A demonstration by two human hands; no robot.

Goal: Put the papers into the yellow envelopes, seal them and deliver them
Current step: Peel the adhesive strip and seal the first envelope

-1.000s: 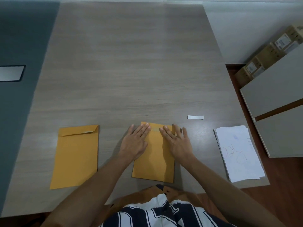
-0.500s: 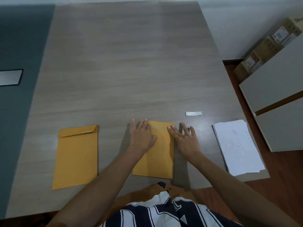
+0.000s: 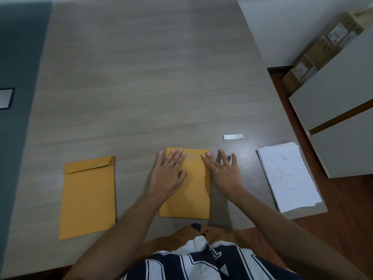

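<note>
Two yellow envelopes lie flat on the grey wood-grain table (image 3: pixel 141 87). Taking the middle envelope (image 3: pixel 193 195) as landmark: it sits at the near table edge, its flap folded down at the far end. The left hand (image 3: pixel 168 176) lies flat on its upper left part, fingers straight and together, palm down. The right hand (image 3: pixel 224 174) lies palm down along its right edge, fingers straight and spread; the index and middle fingertips rest on the envelope's upper right corner, the rest of the hand on the table. The hands are apart.

Well to the left of it lies the second envelope (image 3: pixel 88 199), its flap partly lifted. To its right lies a stack of white papers (image 3: pixel 288 178) with scribbled pen marks I cannot read. Beyond its far right corner lies a small white strip (image 3: pixel 233 136). Far right, cardboard boxes (image 3: pixel 323 49) carry white labels too small to read.
</note>
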